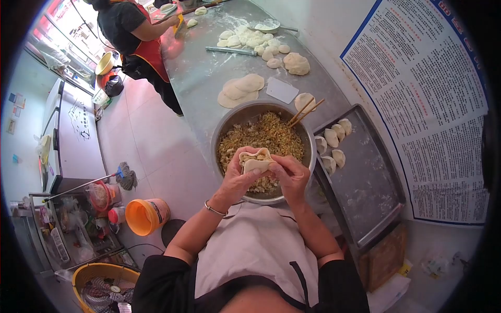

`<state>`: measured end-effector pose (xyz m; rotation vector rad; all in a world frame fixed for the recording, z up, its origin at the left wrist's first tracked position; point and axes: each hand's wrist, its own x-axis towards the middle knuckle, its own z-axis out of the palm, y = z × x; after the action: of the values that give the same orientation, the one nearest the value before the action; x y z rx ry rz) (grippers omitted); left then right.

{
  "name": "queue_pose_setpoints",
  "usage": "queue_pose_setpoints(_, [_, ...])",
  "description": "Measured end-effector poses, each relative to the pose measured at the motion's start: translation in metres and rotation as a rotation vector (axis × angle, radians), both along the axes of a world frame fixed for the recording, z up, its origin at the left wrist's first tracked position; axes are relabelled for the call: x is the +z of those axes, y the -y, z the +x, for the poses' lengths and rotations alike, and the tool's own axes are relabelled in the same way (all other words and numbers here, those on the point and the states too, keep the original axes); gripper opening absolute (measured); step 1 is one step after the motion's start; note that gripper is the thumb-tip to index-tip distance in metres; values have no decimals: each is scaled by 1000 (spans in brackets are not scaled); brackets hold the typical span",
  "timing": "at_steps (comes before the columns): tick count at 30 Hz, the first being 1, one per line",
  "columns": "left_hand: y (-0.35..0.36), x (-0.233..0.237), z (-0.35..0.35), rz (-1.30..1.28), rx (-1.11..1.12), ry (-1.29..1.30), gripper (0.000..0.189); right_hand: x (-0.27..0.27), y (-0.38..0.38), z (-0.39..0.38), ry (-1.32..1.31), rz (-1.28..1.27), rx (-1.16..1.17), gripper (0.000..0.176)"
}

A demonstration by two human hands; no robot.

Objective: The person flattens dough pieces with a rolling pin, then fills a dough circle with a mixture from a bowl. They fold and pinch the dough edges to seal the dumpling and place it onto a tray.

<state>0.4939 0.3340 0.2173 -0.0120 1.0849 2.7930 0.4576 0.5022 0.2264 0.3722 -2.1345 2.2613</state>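
Observation:
My left hand (237, 177) and my right hand (289, 175) together pinch a pale dumpling (256, 160) over a large metal bowl (229, 122) of chopped filling (266, 133). The wrapper is folded around filling, its edge partly closed. A pair of wooden chopsticks (305, 112) leans on the bowl's far right rim. A metal tray (370, 182) to the right holds several finished dumplings (331, 138) at its far end.
Flat round wrappers (240, 89), dough pieces (271, 52), a white scraper (282, 89) and a rolling pin (230, 50) lie on the floured steel table (203, 73). Another person (138, 36) in a red apron works at the far end. An orange bucket (146, 215) stands on the floor at left.

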Motion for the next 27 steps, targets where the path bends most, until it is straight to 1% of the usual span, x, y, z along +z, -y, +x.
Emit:
queue_pose_setpoints(2, [-1, 0, 1, -14, -7, 2, 49, 2, -7, -4, -311, 229, -38, 18])
queue_pose_setpoints(5, [-2, 5, 3, -9, -1, -12, 46, 9, -11, -7, -376, 263, -14, 18])
queue_pose_setpoints(7, [-2, 6, 3, 20, 3, -18, 44, 18, -3, -7, -183, 27, 8, 18])
queue_pose_setpoints(8, [-1, 6, 3, -17, 3, -37, 43, 23, 0, -7, -84, -90, 19, 18])
queue_pose_setpoints(11, [2, 10, 3, -150, 1, -109, 37, 32, -7, -10, -260, 169, 121, 22])
queue_pose_setpoints(14, [3, 11, 2, -296, 5, -174, 30, 10, -13, -15, -491, 316, 185, 29])
queue_pose_setpoints(17, [4, 6, 2, -382, 14, -199, 25, 14, -14, -19, -531, 354, 174, 30])
queue_pose_setpoints(19, [8, 10, 1, -436, -2, -244, 22, 23, -9, -16, -111, 1, 211, 27])
queue_pose_setpoints(21, [7, 10, -2, -458, -1, -316, 21, 25, -7, -15, 17, -62, 245, 27])
queue_pose_setpoints(23, [6, 10, -2, -470, -6, -340, 20, 23, -10, -18, -153, 162, 277, 28])
queue_pose_setpoints(25, [6, 8, 0, -471, -11, -315, 20, 13, -8, -18, -461, 252, 164, 30])
queue_pose_setpoints(26, [5, 9, 2, -446, -13, -268, 23, 10, -7, -17, -613, 295, 106, 31])
queue_pose_setpoints(27, [3, 10, 3, -422, -14, -222, 27, 10, -8, -15, -579, 284, 112, 31])
